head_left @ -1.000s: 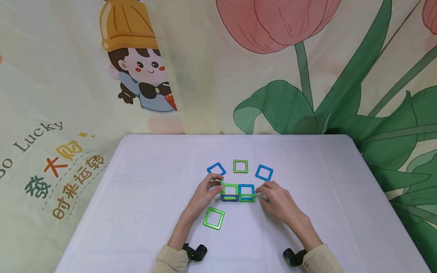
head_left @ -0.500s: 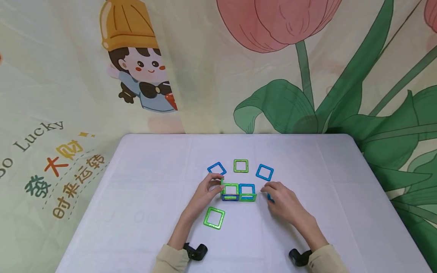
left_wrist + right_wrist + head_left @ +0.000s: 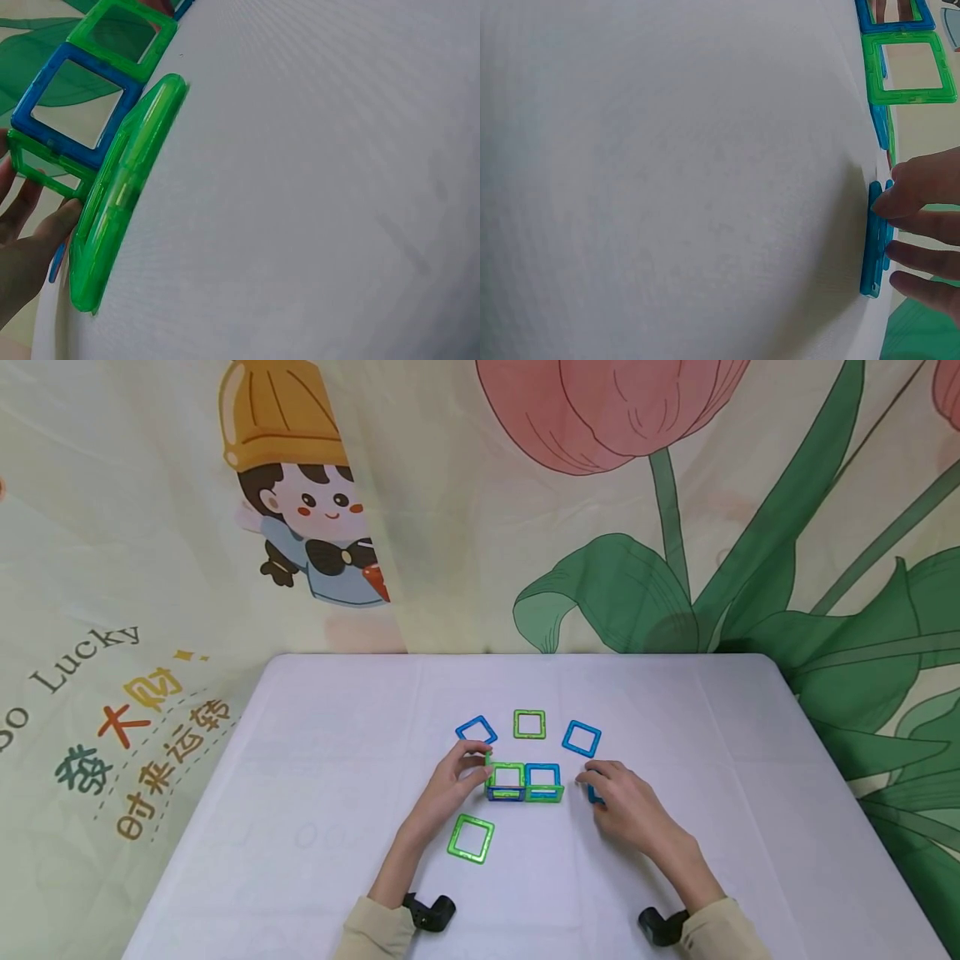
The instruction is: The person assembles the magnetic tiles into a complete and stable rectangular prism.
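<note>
A standing row of magnetic building tiles, square open frames, sits mid-table: a blue front tile, a green front tile, others behind. My left hand pinches the green end tile at the row's left, thumb in front and fingers behind. To the right of the row, my right hand holds a loose blue tile between thumb and fingers. That tile lies low at the tabletop, apart from the row and mostly covered by the hand in the head view.
Behind the row lie a blue tile, a green tile and another blue tile. A loose green tile lies flat in front of the left hand. A printed cloth hangs beyond the white table.
My right hand has moved a little to the right, away from the row's right end, and more of the blue tile under it shows. The left hand has stayed in place.
</note>
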Demonstrator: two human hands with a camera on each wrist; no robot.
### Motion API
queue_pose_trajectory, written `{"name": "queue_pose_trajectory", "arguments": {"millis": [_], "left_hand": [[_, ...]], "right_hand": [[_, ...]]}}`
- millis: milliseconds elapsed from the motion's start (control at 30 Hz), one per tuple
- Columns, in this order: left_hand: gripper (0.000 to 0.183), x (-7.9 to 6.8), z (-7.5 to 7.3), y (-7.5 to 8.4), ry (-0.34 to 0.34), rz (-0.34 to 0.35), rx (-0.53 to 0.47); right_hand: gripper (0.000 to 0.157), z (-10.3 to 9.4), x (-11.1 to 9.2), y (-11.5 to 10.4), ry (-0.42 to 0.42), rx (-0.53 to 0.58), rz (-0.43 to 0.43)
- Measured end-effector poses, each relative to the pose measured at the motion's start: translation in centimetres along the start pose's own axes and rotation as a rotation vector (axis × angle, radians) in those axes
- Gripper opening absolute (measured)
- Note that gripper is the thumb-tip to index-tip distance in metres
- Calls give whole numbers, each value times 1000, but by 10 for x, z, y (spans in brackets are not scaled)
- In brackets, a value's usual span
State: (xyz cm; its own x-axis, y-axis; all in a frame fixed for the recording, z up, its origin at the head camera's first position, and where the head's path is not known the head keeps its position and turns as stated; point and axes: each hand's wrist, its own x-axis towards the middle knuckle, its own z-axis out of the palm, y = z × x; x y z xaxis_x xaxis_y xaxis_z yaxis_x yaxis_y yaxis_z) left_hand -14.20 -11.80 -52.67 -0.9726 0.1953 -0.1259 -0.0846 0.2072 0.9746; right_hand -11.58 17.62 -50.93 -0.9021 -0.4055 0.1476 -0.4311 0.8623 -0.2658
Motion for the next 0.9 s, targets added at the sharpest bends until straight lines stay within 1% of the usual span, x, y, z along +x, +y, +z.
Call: {"name": "queue_pose_trajectory", "arguments": {"millis": [367, 900], "left_hand": [[38, 0, 0, 1, 1, -10, 0], [38, -1, -1, 2, -5, -25, -12]], "right_hand": [[38, 1, -1, 1, -15, -29, -5], [38, 2, 0, 0, -37, -39, 19]]}}
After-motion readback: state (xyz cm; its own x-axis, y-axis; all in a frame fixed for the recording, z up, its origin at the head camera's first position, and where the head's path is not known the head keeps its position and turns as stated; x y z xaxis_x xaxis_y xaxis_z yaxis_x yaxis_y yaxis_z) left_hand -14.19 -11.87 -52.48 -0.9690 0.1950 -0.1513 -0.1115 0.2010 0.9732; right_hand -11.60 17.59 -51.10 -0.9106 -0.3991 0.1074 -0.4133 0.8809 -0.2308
